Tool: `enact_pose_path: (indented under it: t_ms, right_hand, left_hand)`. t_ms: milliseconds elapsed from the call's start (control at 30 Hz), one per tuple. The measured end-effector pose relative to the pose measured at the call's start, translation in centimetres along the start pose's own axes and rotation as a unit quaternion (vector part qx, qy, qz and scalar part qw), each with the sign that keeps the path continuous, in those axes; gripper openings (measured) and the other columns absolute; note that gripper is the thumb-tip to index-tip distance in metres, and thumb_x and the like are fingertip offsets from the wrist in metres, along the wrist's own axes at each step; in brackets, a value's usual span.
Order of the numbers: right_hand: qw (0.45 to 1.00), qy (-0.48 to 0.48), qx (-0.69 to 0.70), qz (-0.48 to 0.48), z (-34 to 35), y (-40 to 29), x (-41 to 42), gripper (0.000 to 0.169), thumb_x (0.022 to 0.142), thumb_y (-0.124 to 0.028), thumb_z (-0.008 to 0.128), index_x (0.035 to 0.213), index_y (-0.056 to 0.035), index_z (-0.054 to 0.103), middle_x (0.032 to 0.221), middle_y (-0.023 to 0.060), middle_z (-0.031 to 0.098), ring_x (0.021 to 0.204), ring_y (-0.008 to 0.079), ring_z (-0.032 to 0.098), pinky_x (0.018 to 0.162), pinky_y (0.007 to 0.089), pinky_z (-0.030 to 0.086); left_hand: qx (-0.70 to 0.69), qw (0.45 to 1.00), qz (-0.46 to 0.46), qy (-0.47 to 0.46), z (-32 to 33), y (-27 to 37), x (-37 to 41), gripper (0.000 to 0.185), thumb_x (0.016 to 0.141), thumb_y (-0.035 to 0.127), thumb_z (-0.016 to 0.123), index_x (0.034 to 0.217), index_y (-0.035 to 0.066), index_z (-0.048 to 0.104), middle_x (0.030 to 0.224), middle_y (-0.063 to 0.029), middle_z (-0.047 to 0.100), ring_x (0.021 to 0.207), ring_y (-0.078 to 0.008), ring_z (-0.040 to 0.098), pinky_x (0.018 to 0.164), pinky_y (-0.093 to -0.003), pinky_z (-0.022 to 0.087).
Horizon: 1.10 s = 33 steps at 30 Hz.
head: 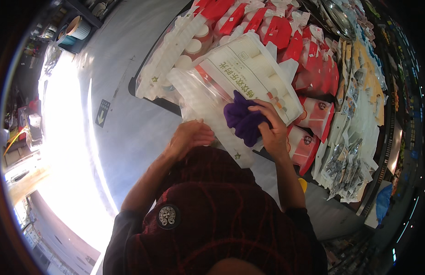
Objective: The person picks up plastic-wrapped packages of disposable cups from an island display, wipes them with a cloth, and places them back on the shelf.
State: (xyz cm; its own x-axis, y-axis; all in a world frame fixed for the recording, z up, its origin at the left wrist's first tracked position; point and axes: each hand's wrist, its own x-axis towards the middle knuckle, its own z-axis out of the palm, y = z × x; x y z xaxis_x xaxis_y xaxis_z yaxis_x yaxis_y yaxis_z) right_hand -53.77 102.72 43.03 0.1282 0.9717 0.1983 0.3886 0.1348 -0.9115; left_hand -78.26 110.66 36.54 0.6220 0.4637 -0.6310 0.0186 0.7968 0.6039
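Note:
A bunched purple cloth [245, 117] is in my right hand [272, 132], pressed against a large clear-wrapped pack of white cups [247, 65]. Green writing and a red stripe mark the pack, which rests tilted on other goods at the display's near edge. The pack's loose clear plastic [198, 94] reaches down toward my body. My left hand [192, 135] is at the lower left edge of that plastic, fingers together and pointing right. Whether it grips the plastic I cannot tell.
More bagged cups [195, 44] and several red-topped packs [312, 65] crowd the dark display table [167, 105]. Hanging small packets [350, 158] line the right side. Left of the table lies grey floor with an exit-arrow sign [102, 112]. Bright light floods the left side.

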Motion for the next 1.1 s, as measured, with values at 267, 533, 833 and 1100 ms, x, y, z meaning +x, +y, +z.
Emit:
enact_pose_path:
  t_ms: [267,533,833,1100]
  right_hand:
    - [0.849,-0.218,-0.449,-0.171,1.6,-1.1,-3.5,0.059,0.072,-0.020,0.069,0.128,-0.0086,0.053,0.139,0.0069,0.045,0.127,0.0226,0.040,0.094,0.0406,0.033]
    - [0.817,-0.137,-0.440,-0.347,7.7,2.3,5.9,0.030,0.080,-0.016,0.060,0.108,-0.0072,0.062,0.118,0.0034,0.056,0.105,0.0193,0.052,0.082,0.0344,0.038]
    - [0.835,-0.223,-0.443,-0.240,8.6,0.7,4.5,0.039,0.069,-0.006,0.063,0.108,-0.0041,0.059,0.113,0.0057,0.056,0.096,0.0242,0.052,0.074,0.0366,0.044]
    - [0.839,-0.185,-0.429,-0.280,6.7,0.3,0.7,0.024,0.077,-0.009,0.061,0.100,-0.0042,0.061,0.105,0.0054,0.057,0.093,0.0230,0.054,0.074,0.0353,0.042]
  left_hand:
    - [0.086,0.996,-0.015,-0.004,2.1,-4.1,1.6,0.025,0.096,0.021,0.047,0.095,-0.003,0.055,0.095,-0.0100,0.061,0.085,-0.0194,0.063,0.084,-0.0340,0.053]
    - [-0.013,0.996,0.077,-0.047,2.2,-6.4,1.7,0.029,0.100,0.016,0.040,0.105,-0.007,0.057,0.104,-0.0152,0.064,0.093,-0.0223,0.065,0.086,-0.0345,0.054]
    - [-0.081,0.992,0.072,-0.061,2.3,-6.0,1.2,0.027,0.099,0.014,0.044,0.109,-0.007,0.056,0.108,-0.0136,0.063,0.095,-0.0224,0.065,0.085,-0.0362,0.055]
    - [-0.135,0.974,0.116,-0.138,0.9,-7.9,2.2,0.025,0.097,0.006,0.044,0.116,-0.006,0.054,0.112,-0.0140,0.062,0.100,-0.0216,0.064,0.085,-0.0347,0.056]
